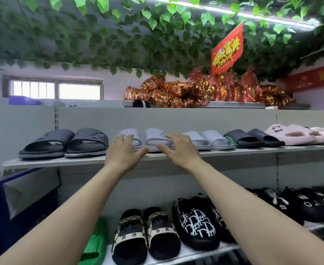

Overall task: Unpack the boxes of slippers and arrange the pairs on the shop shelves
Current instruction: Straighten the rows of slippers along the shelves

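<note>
Pale grey slippers (146, 137) set as a pair on the upper shelf (61, 160), just right of the dark grey pair (65, 143), with the left hand (123, 150) laid over the left slipper and the right hand (178, 148) over the right one, fingers of both straight and relaxed, grasping nothing. Farther right of the pale grey pair: a white pair (209, 139), a black pair (253, 137), then fluffy pink slippers (299, 133). Below it, on the lower shelf (205, 255): patterned black-and-cream slippers (146, 234) and a green slipper (97, 243).
</note>
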`<control>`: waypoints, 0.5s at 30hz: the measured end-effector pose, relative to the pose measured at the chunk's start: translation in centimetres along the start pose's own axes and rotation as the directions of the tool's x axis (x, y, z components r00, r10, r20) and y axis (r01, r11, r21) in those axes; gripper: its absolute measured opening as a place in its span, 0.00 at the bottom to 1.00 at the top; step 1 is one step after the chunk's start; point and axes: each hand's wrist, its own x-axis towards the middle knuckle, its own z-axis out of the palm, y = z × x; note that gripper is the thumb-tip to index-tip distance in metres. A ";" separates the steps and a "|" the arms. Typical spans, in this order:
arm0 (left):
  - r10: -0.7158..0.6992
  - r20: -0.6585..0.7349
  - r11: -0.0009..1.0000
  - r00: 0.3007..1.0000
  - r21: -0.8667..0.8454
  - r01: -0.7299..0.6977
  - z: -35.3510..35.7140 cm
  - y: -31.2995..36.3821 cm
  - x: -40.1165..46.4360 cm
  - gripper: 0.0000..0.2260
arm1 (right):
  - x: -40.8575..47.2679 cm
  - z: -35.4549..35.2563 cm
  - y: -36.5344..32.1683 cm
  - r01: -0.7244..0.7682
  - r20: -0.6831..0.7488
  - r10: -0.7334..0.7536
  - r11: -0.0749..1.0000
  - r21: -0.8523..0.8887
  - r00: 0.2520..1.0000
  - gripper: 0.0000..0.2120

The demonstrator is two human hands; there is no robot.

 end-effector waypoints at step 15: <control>0.023 0.002 0.999 1.000 0.028 -0.023 10.3 21.1 0.6 0.33 | 0.5 -9.4 22.0 0.076 0.057 -0.078 0.997 0.029 0.995 0.30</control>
